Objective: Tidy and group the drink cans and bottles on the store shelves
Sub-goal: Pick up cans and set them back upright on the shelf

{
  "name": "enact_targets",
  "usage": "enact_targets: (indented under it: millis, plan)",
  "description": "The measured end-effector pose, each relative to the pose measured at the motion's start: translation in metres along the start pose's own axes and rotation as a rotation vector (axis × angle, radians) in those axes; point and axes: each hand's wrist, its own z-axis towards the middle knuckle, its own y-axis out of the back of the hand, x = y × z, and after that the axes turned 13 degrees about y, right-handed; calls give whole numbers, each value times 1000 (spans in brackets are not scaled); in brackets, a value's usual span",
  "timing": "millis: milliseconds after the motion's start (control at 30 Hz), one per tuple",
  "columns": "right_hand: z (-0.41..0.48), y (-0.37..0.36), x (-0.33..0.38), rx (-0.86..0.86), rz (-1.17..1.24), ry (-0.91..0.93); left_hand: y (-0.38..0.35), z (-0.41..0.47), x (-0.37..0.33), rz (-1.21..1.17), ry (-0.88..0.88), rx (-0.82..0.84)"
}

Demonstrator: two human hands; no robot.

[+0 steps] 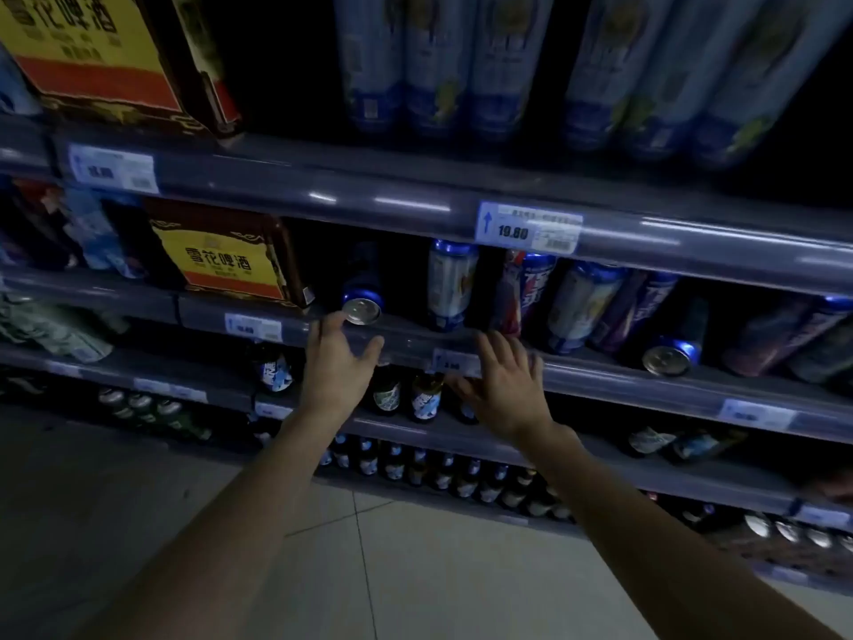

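Observation:
A blue can (362, 295) lies on its side on the middle shelf (415, 344), its silver end facing me. My left hand (339, 362) is just below it, fingers spread, one fingertip close to the can's end, holding nothing. My right hand (505, 385) hovers open in front of the shelf edge, below an upright pale can (451, 286) and a leaning dark can (531, 288). Another blue can (671, 353) lies on its side further right, among several leaning cans.
A yellow and red beer carton (226, 258) stands left of the lying can; another sits on the shelf above. Tall blue cans (438, 62) fill the top shelf. Dark bottles (424, 399) line the lower shelves. Grey tiled floor (392, 570) lies below.

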Motion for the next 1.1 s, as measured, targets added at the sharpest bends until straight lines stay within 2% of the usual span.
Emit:
enact_targets:
  millis: [133,400,500,967,1100]
  plan:
    - [10,-18,-11,41,-67,-8,-14,14,8,-75,25,-73]
    - [19,-43,-4,-80,-105,-60,-32,40,13,-249,-40,-148]
    - [21,-44,0,-122,-93,-84,-35,42,12,-268,-60,-173]
    - [24,-55,-1,-235,-100,-93,-62,59,0,-404,65,-357]
    - [24,-56,-2,-226,-119,-88,-56,61,9,-399,25,-385]
